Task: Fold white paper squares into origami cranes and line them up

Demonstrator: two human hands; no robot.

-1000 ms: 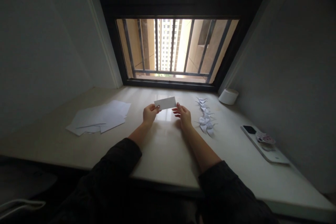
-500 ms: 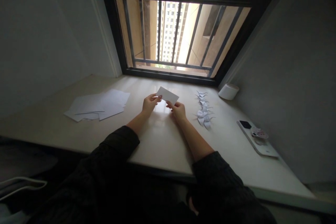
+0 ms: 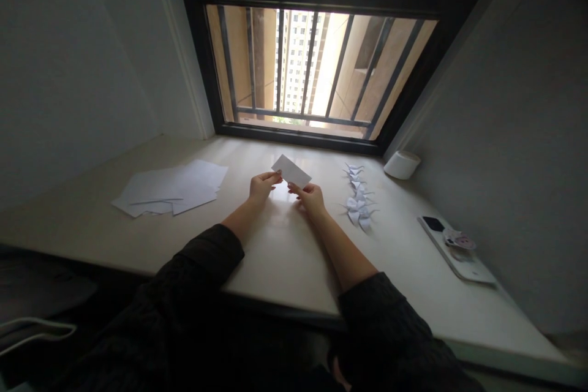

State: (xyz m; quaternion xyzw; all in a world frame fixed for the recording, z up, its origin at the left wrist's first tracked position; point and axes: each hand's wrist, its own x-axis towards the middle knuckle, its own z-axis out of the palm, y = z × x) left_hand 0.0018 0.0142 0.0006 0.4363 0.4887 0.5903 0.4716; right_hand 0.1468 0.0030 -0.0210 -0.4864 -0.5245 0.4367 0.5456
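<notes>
A small white rectangular sheet of paper is held up above the white counter, tilted down toward the right. My left hand pinches its left corner between thumb and fingers. At the lower right corner, my right hand grips it the same way. To the right of my hands stand several folded white paper cranes in a column, with thin pointed tips. On the left lies a spread of loose white sheets, overlapping one another.
The pale counter runs up to a dark-framed window with bars outside. By the right wall are a white cylinder-shaped object and a white phone with a round grip on its back. A white cable loop shows at lower left.
The paper in my hands has turned a little and looks narrower, its right end tilted lower. Both hands keep their hold. The camera view has shifted slightly.
</notes>
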